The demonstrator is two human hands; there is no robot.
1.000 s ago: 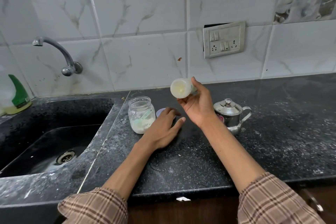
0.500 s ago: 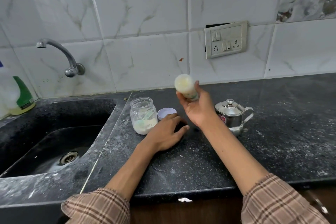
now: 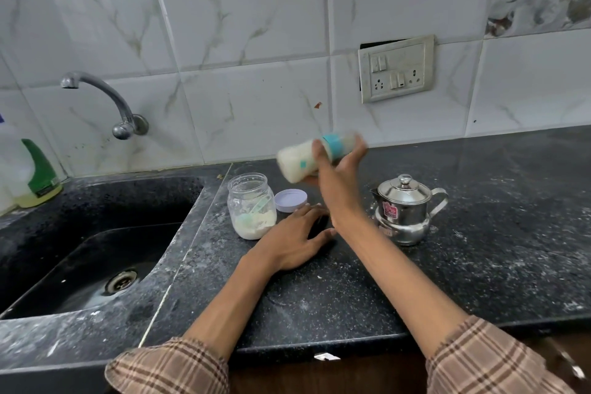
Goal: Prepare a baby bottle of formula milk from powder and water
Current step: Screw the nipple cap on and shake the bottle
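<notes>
No legible writing. Right hand [image 3: 335, 176] raised, fingers gripping blurred milky-white baby bottle with teal collar [image 3: 307, 158], lying near-horizontal. Left hand [image 3: 297, 241] flat on black speckled counter [image 3: 479, 249], fingers relaxed.

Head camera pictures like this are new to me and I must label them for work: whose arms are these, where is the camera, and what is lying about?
There is no machine here. The camera sits on a person's head and looks down at their own arms. The right hand grips a baby bottle of milky liquid, raised above the counter and blurred. The left hand rests flat on the dark countertop. On the counter stand an open jar of powder with a scoop inside, its lid beside it, and a small steel kettle. A sink lies to the left.
</notes>
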